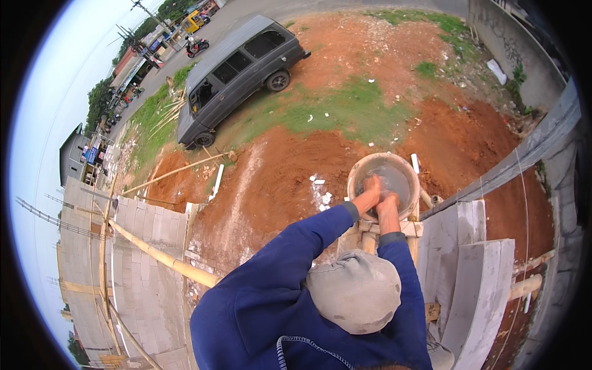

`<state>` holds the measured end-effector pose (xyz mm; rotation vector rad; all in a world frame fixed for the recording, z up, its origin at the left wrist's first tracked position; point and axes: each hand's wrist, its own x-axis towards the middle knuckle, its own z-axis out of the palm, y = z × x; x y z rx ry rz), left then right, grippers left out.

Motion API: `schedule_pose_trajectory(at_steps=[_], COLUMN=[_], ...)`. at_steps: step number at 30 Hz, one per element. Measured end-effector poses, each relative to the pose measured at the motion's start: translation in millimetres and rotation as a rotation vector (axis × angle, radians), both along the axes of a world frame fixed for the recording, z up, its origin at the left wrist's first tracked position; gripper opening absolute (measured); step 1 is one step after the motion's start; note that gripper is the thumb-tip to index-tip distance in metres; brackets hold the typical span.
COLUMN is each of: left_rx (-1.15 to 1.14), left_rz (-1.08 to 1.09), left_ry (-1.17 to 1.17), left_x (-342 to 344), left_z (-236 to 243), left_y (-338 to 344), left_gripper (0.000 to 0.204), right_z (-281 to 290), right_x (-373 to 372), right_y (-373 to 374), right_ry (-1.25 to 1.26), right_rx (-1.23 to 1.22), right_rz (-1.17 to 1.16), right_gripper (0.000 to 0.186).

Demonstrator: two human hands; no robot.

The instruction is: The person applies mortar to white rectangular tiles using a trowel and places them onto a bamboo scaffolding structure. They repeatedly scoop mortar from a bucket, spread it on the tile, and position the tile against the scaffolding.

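Both of my hands reach into a round, pale-rimmed tub (pixel 353 185) of cloudy grey water (pixel 398 176). My left hand (pixel 372 185) dips in beside the middle of the tub. Close to its right, my right hand (pixel 388 200) goes in over the near rim. The fingers of both hands are sunk in the water, so their shape and anything they hold are hidden. Under the tub's near side is a wooden support (pixel 410 229). Dark blue sleeves (pixel 314 237) cover my arms, and rounded grey cloth (pixel 354 290) shows between them.
Pale block walls (pixel 148 246) stand at left, with more blockwork (pixel 475 277) at right. A bamboo pole (pixel 160 256) slants near my left side. Far below lie reddish soil (pixel 296 166) and a parked dark grey van (pixel 237 71). Thin strings (pixel 523 185) hang at right.
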<state>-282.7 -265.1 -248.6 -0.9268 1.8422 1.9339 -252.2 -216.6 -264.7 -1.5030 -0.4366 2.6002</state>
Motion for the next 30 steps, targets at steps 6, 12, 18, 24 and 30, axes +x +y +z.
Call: schedule_pose_trajectory(at_steps=[6, 12, 18, 24, 30], left_rx=[0.353, 0.759, 1.375, 0.813, 0.623], left_rz=[-0.195, -0.615, -1.403, -1.963, -2.573], left_ry=[0.105, 0.189, 0.211, -0.062, -0.007], left_x=[6, 75, 186, 287, 397], left_z=[94, 276, 408, 440, 423], left_y=[44, 140, 279, 351, 367], left_gripper=[0.048, 0.05, 0.041, 0.027, 0.035], right_z=[66, 279, 447, 449, 457], right_x=[33, 117, 281, 430, 583], right_y=[82, 169, 295, 367, 332], right_ry=[0.512, 1.115, 1.143, 0.183, -0.474], right_rx=[-0.18, -0.364, 0.225, 0.827, 0.946], right_rz=[-0.03, -0.145, -0.134, -0.07, 0.164], right_gripper=[0.025, 0.025, 0.041, 0.025, 0.037])
